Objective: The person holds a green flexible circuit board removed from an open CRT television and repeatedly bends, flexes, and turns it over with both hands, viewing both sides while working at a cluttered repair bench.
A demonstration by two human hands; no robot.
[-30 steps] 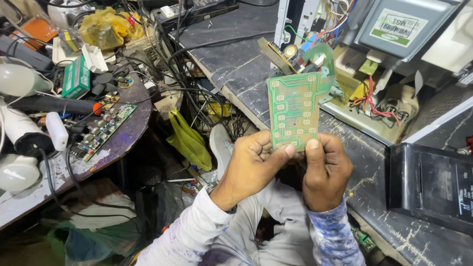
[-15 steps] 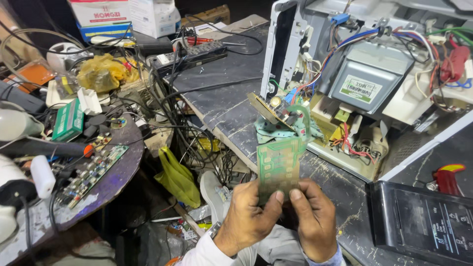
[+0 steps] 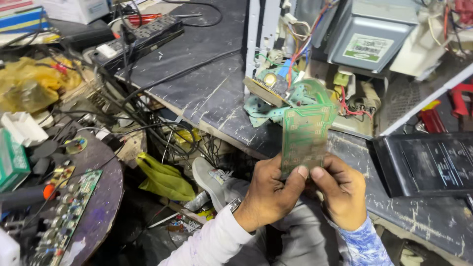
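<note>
Membrane sheet [image 3: 305, 135], green and flexible with printed traces, is up in front of me over the near edge of the worktop [image 3: 197, 74]. I've got it pinched at its bottom edge: left hand [image 3: 268, 197] closed on the lower left corner, thumb on the front face, right hand [image 3: 342, 194] closed on the lower right, thumb likewise on the front. Both grips are firm, no other tool in either hand.

Sheet's top curls over into a tail that runs back to the small control board [image 3: 268, 86], which lies tilted just beyond it. So as I read it: sheet is out of the panel and free to inspect, but not yet detached from that board.

Behind sits the opened microwave chassis [image 3: 305, 29], cover off, coloured wires and the grey transformer [image 3: 369, 34] exposed. Black front panel [image 3: 423, 165] lies flat on the worktop to the right, well apart from the chassis. Nothing looks refitted.

Left side: round table [image 3: 98, 207] with a long green circuit board [image 3: 64, 212], power strip [image 3: 138, 39] farther back, yellow bag [image 3: 165, 177] down on the floor.
</note>
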